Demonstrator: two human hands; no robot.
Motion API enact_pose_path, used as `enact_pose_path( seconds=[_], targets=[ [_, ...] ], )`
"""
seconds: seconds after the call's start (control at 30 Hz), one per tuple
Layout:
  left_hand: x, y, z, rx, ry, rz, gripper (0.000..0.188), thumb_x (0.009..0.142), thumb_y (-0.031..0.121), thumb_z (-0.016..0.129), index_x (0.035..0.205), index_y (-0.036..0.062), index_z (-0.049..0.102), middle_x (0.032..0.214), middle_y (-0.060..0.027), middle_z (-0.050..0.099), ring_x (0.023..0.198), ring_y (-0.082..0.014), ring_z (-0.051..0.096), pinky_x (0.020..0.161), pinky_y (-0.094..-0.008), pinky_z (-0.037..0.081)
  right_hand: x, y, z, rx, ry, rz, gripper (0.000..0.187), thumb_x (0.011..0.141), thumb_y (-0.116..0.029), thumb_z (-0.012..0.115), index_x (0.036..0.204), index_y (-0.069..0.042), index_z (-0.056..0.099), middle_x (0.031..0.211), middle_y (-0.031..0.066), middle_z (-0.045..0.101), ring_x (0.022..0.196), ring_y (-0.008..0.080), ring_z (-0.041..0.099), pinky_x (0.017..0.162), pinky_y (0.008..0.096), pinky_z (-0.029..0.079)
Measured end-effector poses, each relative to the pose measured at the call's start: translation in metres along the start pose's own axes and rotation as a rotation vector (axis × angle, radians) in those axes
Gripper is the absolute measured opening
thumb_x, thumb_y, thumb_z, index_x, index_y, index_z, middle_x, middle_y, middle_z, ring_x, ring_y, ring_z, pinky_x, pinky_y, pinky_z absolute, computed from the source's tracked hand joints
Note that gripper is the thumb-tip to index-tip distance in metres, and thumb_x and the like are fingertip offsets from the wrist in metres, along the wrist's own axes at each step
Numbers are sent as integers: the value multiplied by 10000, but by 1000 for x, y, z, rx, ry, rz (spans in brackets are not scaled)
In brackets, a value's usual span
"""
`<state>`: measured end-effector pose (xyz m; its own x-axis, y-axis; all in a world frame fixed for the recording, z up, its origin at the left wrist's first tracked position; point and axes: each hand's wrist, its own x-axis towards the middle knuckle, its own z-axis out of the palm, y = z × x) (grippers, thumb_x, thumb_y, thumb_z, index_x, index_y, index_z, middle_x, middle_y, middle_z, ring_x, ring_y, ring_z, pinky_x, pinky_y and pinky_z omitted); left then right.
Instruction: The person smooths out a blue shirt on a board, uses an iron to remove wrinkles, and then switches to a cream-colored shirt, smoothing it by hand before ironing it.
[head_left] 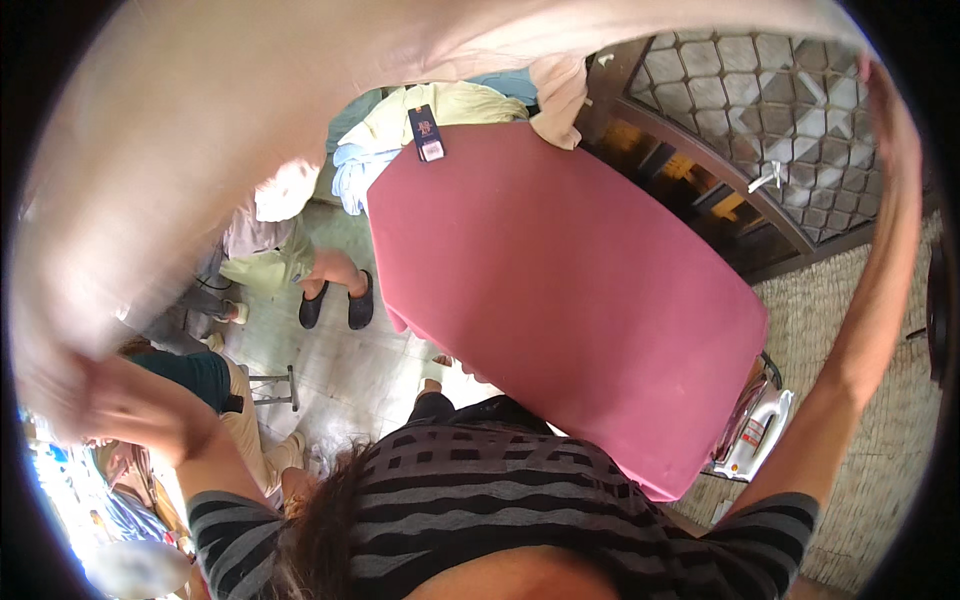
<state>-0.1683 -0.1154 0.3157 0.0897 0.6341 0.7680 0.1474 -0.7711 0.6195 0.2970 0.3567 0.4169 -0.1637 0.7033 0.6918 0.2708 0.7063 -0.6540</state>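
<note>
1. Close to us is our stripy black and gray shirt (490, 490), and both our arms are up and wide apart.
2. Our left hand (125, 410) is at the left side. It is blurry and the cloth hides part of it, so we cannot tell how its fingers are.
3. Our right hand (888, 110) is high on the right side. Its fingers are pinching the end of the big cloth.
4. The big beige cloth (200, 130) is up in the air, reaching from one hand to the other, over the far end of the table.
5. Below it we see the table with a pink cover (560, 270).
6. A white iron (755, 440) is just beside its near right end.
7. At the far end we see a dark tag (425, 133), with pale yellow clothes (440, 105) and light blue clothes (358, 175) near it.
8. On the left, another person wears dark shoes (361, 305).
9. On the far right is a metal grille (740, 120).
</note>
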Motion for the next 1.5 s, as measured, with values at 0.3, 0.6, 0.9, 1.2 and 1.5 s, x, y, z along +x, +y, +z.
enact_pose_path(
  seconds=[0.3,0.6,0.9,1.2,1.5],
  targets=[
    [-140,-159,222,-278,-533,-438,206,761,-15,631,945,76,619,1420,-170,520,1341,-384,452,1072,-493,362,-292,216,-21,178,-19,798,209,995,-189,602,1196,-153,649,1091,-12,671,959,126,664,773,300,574],
    [-171,-189,315,-359,-814,-492,241,841,46,688,1066,112,629,1544,-96,436,1434,-394,364,1116,-513,347,-335,245,-28,338,257,974,290,959,-52,498,1230,13,578,1060,101,655,953,206,654,835,328,549],
    [-146,-195,407,-248,-870,-324,356,863,122,713,1200,75,606,1522,-191,416,1433,-417,343,1101,-521,366,-316,272,-71,-309,317,788,268,919,-69,502,1060,-24,725,1034,163,715,1006,272,673,875,348,521],
    [-119,-246,304,362,-443,-377,436,829,229,748,1215,86,605,1347,-161,529,1284,-363,480,977,-511,410,-437,161,-7,-753,28,309,206,938,-15,541,1127,20,614,1072,213,641,980,399,621,853,468,494],
    [-166,-317,56,1258,-312,-624,615,990,488,487,1509,164,418,1607,-100,323,1502,-330,239,1182,-547,145,-460,101,26,-1067,-206,247,220,888,20,544,1062,-58,652,1093,110,658,1034,334,604,919,449,458]
  ],
)
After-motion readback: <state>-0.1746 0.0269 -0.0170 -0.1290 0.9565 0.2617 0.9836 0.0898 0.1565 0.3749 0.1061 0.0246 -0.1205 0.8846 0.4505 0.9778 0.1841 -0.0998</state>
